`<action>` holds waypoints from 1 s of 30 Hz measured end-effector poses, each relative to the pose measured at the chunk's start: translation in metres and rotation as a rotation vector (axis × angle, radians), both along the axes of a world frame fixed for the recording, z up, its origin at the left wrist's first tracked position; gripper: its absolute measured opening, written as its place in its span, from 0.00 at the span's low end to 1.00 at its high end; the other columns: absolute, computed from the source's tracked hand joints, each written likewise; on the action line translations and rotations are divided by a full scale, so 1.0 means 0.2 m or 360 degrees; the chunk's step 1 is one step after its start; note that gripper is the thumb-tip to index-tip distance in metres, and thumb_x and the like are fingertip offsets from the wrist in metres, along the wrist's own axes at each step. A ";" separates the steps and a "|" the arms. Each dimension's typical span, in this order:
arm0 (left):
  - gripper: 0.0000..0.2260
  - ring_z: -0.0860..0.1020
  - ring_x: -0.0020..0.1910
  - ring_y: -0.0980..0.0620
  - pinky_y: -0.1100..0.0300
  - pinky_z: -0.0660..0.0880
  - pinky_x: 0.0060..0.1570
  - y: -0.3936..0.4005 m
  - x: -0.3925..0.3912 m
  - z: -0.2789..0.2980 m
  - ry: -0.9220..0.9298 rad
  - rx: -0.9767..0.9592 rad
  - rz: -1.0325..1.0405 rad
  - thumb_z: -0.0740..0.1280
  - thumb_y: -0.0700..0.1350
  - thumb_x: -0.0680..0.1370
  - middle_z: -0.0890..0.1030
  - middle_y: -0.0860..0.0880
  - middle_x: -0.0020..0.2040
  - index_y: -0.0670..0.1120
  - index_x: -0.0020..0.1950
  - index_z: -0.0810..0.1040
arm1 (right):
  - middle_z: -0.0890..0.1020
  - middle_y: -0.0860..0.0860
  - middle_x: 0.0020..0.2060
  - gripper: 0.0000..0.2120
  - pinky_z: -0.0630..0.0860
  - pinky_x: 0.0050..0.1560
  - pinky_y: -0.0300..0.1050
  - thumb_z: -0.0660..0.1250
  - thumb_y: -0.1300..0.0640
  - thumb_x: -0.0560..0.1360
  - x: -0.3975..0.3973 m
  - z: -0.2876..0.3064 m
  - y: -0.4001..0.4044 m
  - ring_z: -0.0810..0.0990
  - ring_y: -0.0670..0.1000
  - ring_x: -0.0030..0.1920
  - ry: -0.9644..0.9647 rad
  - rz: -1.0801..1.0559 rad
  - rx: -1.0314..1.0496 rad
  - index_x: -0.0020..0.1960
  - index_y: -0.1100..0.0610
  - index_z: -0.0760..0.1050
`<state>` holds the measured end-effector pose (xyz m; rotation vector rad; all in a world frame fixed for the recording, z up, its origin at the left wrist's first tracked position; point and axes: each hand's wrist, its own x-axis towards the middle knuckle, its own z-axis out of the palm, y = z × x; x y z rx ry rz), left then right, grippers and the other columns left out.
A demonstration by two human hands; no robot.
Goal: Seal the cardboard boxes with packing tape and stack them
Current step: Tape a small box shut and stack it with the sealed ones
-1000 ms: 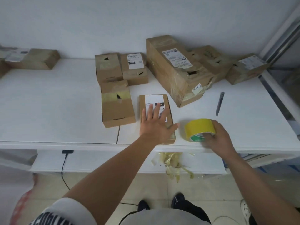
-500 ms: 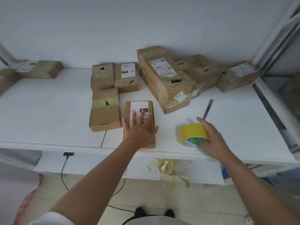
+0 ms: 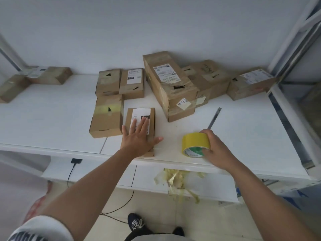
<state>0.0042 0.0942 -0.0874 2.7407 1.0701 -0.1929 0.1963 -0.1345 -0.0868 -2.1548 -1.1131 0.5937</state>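
Note:
A small cardboard box [image 3: 151, 117] with a white label lies near the front edge of the white table [image 3: 52, 115]. My left hand [image 3: 139, 138] presses flat on its top with straight fingers. To the right, my right hand [image 3: 214, 148] grips a yellow roll of packing tape [image 3: 194, 142] standing on the table. A box with a yellow tape strip [image 3: 106, 117] lies just left of the small box. Two more small boxes [image 3: 119, 82] sit behind them, and a large torn box [image 3: 169, 84] stands at the back centre.
A grey utility knife [image 3: 214, 118] lies on the table beyond the tape roll. More boxes [image 3: 251, 83] sit at the back right and far left [image 3: 50, 75]. Crumpled yellow tape scraps [image 3: 175, 180] hang below the table's front edge. A metal shelf frame [image 3: 295, 66] stands on the right.
My right hand has closed its fingers round the tape roll. My left hand stays flat on the small box. The view has tilted down and pulled back a little.

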 end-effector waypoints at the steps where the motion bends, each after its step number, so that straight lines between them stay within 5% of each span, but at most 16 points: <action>1: 0.49 0.37 0.80 0.48 0.36 0.38 0.76 0.00 0.00 0.00 -0.0015 -0.0013 0.0009 0.41 0.81 0.67 0.40 0.55 0.82 0.54 0.82 0.42 | 0.71 0.50 0.60 0.27 0.70 0.56 0.47 0.68 0.61 0.75 0.01 0.01 0.00 0.72 0.54 0.60 0.0007 0.0024 -0.0037 0.70 0.51 0.63; 5: 0.55 0.35 0.80 0.48 0.35 0.37 0.75 0.00 0.01 -0.01 0.0041 0.0003 0.0000 0.44 0.83 0.64 0.38 0.55 0.82 0.53 0.82 0.41 | 0.64 0.43 0.68 0.39 0.67 0.67 0.47 0.70 0.55 0.72 0.07 0.14 -0.08 0.65 0.47 0.70 0.0594 0.0219 -0.0300 0.77 0.43 0.55; 7: 0.54 0.35 0.80 0.48 0.35 0.37 0.75 0.00 0.01 -0.01 0.0051 0.0017 0.0014 0.45 0.83 0.64 0.38 0.55 0.81 0.52 0.82 0.40 | 0.66 0.41 0.70 0.36 0.63 0.70 0.45 0.66 0.50 0.71 0.12 0.23 -0.05 0.64 0.44 0.71 0.0815 0.0109 -0.0202 0.77 0.44 0.60; 10: 0.53 0.35 0.80 0.48 0.35 0.37 0.75 -0.01 0.01 -0.01 0.0069 0.0037 0.0016 0.46 0.83 0.66 0.38 0.55 0.81 0.52 0.82 0.40 | 0.77 0.51 0.59 0.18 0.69 0.55 0.46 0.63 0.50 0.78 0.23 0.23 0.13 0.75 0.52 0.60 0.0245 -0.0456 -0.0148 0.65 0.56 0.73; 12: 0.52 0.35 0.80 0.48 0.35 0.36 0.75 0.00 0.01 -0.01 0.0081 0.0037 0.0010 0.47 0.82 0.67 0.38 0.55 0.81 0.52 0.82 0.39 | 0.79 0.59 0.57 0.22 0.70 0.51 0.49 0.60 0.49 0.80 0.27 0.17 0.26 0.77 0.60 0.59 -0.0067 -0.0621 -0.0345 0.68 0.61 0.67; 15: 0.50 0.35 0.80 0.48 0.35 0.36 0.75 0.00 0.00 -0.01 0.0076 0.0049 0.0010 0.48 0.80 0.70 0.38 0.55 0.82 0.53 0.82 0.40 | 0.75 0.63 0.62 0.31 0.72 0.56 0.53 0.59 0.55 0.81 0.29 0.08 0.36 0.75 0.65 0.62 -0.0154 -0.0649 -0.0642 0.77 0.62 0.49; 18: 0.47 0.35 0.80 0.48 0.35 0.37 0.75 0.00 0.00 -0.02 0.0081 0.0058 0.0015 0.50 0.78 0.72 0.37 0.55 0.81 0.53 0.82 0.40 | 0.77 0.64 0.58 0.22 0.73 0.53 0.51 0.58 0.59 0.79 0.34 0.03 0.37 0.77 0.65 0.58 -0.0217 -0.0634 -0.0636 0.71 0.62 0.62; 21: 0.46 0.34 0.80 0.48 0.36 0.37 0.75 0.01 0.01 -0.02 0.0096 0.0053 0.0016 0.50 0.77 0.73 0.37 0.55 0.81 0.53 0.82 0.38 | 0.83 0.62 0.49 0.13 0.74 0.49 0.48 0.60 0.56 0.77 0.40 0.03 0.34 0.79 0.63 0.54 -0.0133 -0.0729 -0.0491 0.53 0.64 0.78; 24: 0.45 0.33 0.79 0.48 0.36 0.37 0.75 0.01 0.01 -0.02 0.0118 0.0054 0.0010 0.51 0.75 0.74 0.35 0.55 0.81 0.53 0.81 0.37 | 0.83 0.58 0.36 0.14 0.76 0.44 0.47 0.61 0.55 0.75 0.38 0.06 0.28 0.81 0.60 0.46 0.0009 -0.0863 -0.0278 0.40 0.63 0.80; 30: 0.45 0.34 0.79 0.47 0.36 0.38 0.75 0.00 0.01 -0.01 0.0104 0.0049 0.0008 0.50 0.76 0.75 0.36 0.54 0.81 0.52 0.82 0.37 | 0.83 0.51 0.30 0.05 0.81 0.43 0.48 0.65 0.59 0.72 0.08 0.24 0.36 0.82 0.51 0.34 0.0419 -0.1039 0.0796 0.37 0.54 0.78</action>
